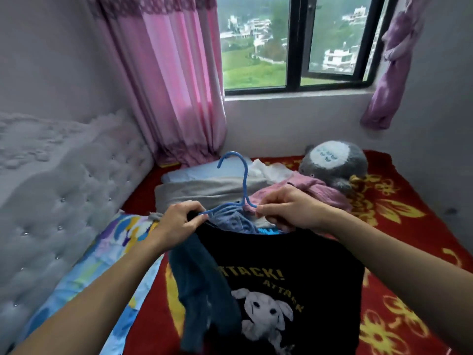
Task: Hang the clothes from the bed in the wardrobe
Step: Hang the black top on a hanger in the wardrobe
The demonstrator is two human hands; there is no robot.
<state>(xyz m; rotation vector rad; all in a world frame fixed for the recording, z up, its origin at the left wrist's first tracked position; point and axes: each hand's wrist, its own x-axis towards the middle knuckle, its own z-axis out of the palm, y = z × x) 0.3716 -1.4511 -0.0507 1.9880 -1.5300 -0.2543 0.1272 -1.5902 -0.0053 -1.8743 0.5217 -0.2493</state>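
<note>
Bed: red fleece blanket [399, 226] with yellow flowers; grey tufted headboard [76, 190] at left, pink curtain [174, 85] and black-framed window [293, 42] beyond. I see a thin blue plastic hanger [245, 180] upright, hook toward the window, arms running left to right. Left hand [179, 224] pinches the collar of a black T-shirt [294, 252] with yellow lettering against the hanger's left arm; right hand [289, 208] pinches its right arm. Shirt trails toward me. Pile of clothes [204, 190] just behind; bare blanket to the right
</note>
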